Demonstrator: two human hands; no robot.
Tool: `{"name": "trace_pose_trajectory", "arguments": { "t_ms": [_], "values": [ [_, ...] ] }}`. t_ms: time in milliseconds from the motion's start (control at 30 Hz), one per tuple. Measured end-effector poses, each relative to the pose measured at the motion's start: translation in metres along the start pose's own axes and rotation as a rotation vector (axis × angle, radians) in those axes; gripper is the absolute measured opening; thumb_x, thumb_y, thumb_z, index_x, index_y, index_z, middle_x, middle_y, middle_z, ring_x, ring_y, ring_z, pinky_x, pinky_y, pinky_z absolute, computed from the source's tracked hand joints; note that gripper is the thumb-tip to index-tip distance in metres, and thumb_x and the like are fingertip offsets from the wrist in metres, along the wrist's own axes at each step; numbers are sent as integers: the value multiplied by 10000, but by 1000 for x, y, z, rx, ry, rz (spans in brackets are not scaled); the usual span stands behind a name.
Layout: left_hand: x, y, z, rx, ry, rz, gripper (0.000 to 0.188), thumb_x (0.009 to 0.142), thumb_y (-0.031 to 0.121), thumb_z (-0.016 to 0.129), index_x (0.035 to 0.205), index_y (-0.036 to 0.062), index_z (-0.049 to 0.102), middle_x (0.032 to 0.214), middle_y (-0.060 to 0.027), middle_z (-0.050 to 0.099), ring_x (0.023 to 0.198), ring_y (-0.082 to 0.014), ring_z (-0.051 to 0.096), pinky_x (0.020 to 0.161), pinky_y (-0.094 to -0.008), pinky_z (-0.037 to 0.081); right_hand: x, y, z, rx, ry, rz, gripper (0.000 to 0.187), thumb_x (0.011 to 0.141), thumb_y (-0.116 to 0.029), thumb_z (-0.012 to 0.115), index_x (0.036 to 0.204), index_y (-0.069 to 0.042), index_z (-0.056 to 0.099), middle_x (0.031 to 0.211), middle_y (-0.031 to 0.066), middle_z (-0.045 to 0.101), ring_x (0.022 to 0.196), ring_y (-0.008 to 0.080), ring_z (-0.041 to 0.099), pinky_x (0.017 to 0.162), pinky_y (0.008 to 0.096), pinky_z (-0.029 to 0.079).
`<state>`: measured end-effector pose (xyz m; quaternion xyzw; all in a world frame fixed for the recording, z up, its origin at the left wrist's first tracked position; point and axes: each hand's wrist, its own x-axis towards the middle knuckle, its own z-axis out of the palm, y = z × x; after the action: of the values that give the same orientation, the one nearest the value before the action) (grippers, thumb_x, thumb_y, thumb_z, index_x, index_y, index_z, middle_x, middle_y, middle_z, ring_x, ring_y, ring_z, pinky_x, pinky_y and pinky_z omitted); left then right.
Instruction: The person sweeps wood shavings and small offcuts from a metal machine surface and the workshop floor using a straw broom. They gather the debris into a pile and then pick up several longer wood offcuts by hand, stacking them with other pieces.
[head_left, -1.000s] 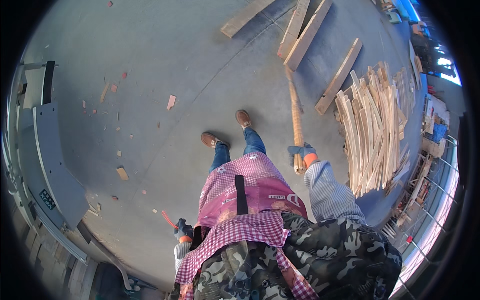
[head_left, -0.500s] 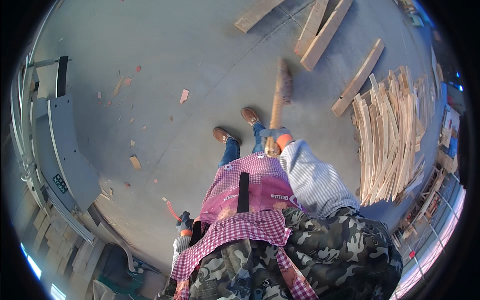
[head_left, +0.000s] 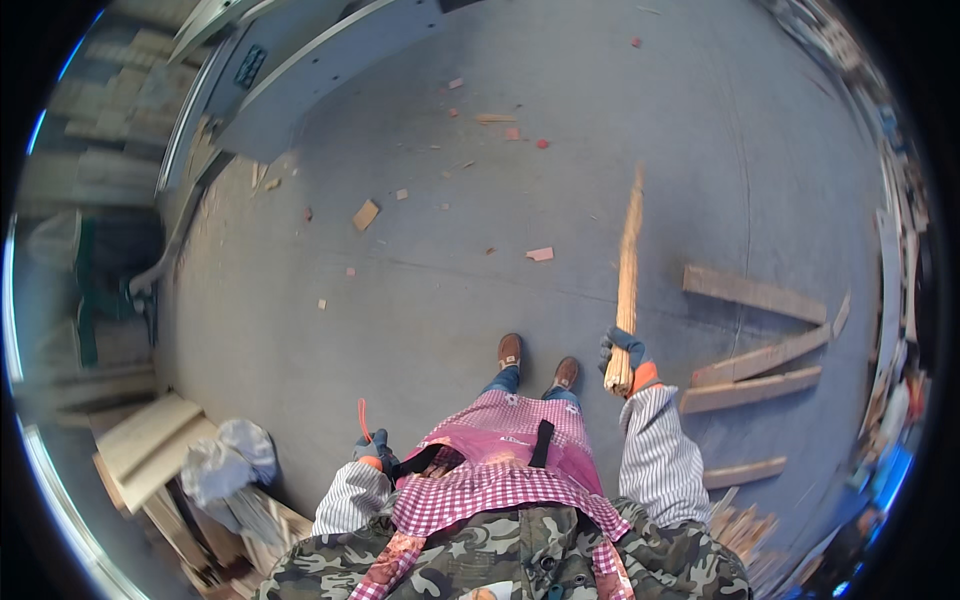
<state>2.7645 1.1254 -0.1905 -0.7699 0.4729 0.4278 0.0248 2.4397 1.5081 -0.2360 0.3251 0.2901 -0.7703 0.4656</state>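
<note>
My right hand (head_left: 622, 350), in a dark grey glove with an orange cuff, is closed around a straw broom (head_left: 628, 270). The cut ends of its stalks show just below the fist, and its long, narrow body points away from me over the floor; the far end is blurred. Low at my left side, my left hand (head_left: 373, 446), gloved the same way, has its fingers curled around a thin red looped thing (head_left: 363, 416), whose kind I cannot make out. A pink checked apron (head_left: 510, 430) hangs between my arms.
Wood scraps (head_left: 366, 214) and pink chips (head_left: 540, 254) dot the grey floor (head_left: 450, 310). Thick wooden beams (head_left: 752, 388) lie at my right, near a pile of thin strips (head_left: 742, 530). Grey panels (head_left: 330, 60) stand far left; boards (head_left: 150, 445) and a plastic sack (head_left: 230, 460) are near left.
My view has turned left, so the beams and strip pile now sit lower at the right. The broom has swung out to my right, farther from my body. Both hands keep their holds.
</note>
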Motion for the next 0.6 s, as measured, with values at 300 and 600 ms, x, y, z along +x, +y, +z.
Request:
{"name": "trace_pose_trajectory", "arguments": {
  "t_ms": [300, 600],
  "values": [
    [-78, -126, -5, -56, 83, -206, 328, 695, 304, 579, 839, 10, 599, 608, -105, 591, 522, -206, 564, 533, -367, 450, 122, -3, 110, 218, -87, 215, 118, 833, -126, 507, 758, -36, 513, 692, 49, 548, 620, 156, 555, 587, 253, 515],
    [-199, -194, 37, -29, 278, -538, 288, 682, 299, 547, 591, 28, 582, 536, -97, 545, 500, -207, 522, 518, -386, 412, 169, -3, 183, -53, -255, 444, 208, 794, -256, 614, 860, -65, 563, 649, 24, 566, 531, 127, 552, 504, 266, 500]
  ]
}}
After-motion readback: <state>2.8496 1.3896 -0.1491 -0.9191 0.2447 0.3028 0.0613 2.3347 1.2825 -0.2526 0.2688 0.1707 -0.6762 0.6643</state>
